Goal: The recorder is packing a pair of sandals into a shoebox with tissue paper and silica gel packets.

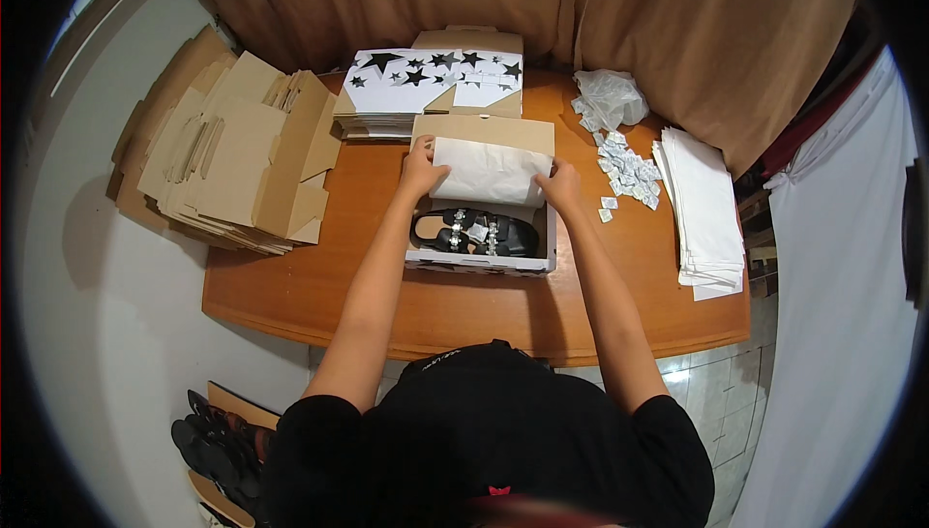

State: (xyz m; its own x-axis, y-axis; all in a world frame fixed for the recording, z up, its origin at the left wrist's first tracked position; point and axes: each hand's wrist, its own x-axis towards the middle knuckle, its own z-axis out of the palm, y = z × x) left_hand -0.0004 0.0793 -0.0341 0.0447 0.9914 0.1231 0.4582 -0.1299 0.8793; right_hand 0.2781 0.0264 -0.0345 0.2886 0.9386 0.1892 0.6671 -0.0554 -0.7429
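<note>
A cardboard shoebox (527,265) with its lid raised at the back stands on the wooden table in front of me. Inside lies a pair of black sandals (518,237) with shiny decorated straps, and a small white sachet (477,233) rests on them. A sheet of white wrapping paper (489,170) stands up against the lid, behind the sandals. My left hand (424,169) pinches the paper at its left edge, fingers behind and thumb in front. At the right edge, my right hand (561,186) grips the same sheet.
Flat folded cartons (227,150) are piled at the left. Behind the shoebox sits a stack of white star-printed cartons (426,83). Loose sachets (629,172) lie to the right beside a clear plastic bag (612,97) and a pile of white paper (702,209). Dark footwear (218,446) is at the lower left.
</note>
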